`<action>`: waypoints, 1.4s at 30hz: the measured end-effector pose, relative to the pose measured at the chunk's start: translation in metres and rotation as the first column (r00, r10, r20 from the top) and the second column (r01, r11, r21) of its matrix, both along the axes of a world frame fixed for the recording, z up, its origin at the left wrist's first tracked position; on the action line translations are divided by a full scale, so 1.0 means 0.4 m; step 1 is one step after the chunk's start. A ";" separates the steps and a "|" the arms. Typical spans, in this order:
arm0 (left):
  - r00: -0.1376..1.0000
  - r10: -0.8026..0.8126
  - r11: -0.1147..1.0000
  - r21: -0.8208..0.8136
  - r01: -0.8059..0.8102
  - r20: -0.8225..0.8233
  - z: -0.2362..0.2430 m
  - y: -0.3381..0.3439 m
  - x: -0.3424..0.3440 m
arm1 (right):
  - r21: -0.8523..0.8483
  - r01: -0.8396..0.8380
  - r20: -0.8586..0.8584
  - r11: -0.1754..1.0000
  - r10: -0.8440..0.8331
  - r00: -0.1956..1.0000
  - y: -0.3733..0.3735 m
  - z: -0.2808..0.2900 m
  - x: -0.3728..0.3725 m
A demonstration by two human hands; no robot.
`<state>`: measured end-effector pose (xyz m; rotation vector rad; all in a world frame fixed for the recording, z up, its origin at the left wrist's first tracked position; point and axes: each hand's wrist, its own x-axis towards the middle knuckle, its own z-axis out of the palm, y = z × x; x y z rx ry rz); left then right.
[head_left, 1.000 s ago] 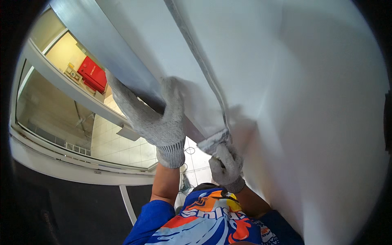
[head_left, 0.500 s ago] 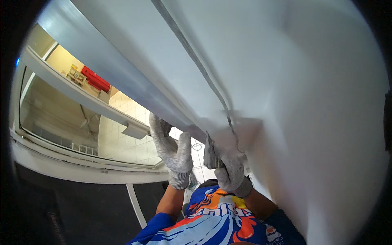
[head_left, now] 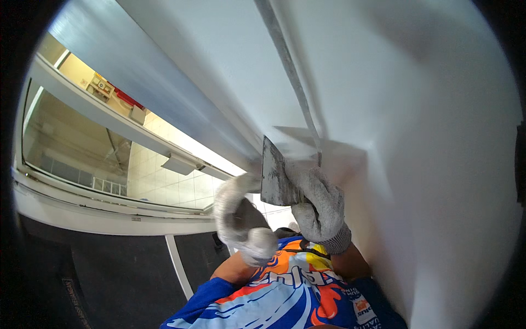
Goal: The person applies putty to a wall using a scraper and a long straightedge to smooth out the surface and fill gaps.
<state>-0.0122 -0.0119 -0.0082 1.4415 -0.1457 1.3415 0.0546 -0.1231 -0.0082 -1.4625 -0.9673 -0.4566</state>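
While your right hand (head_left: 322, 205) grips a smeared scraper (head_left: 275, 178), your left hand (head_left: 229, 219) curls nearby, blurred, can't tell if holding anything.

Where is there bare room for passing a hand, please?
Toward the picture's top, bare white wall flanks the grey strip, leftward up to the silvery beam. It is crowded around the scraper in the right hand, near the left hand.
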 end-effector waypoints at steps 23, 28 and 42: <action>0.894 -0.164 0.885 -0.463 -0.054 -0.418 -0.061 0.036 0.033 | -0.096 0.026 0.051 0.995 -0.022 0.998 0.008 -0.008 0.015; 0.876 -0.067 0.975 -0.218 -0.044 -0.477 0.018 0.045 0.040 | 0.009 0.058 0.072 0.998 -0.058 0.996 0.035 -0.019 0.012; 0.946 -0.073 0.997 -0.034 0.065 -0.314 0.042 0.043 0.059 | 0.030 0.051 0.093 0.998 -0.054 0.994 0.063 -0.025 0.036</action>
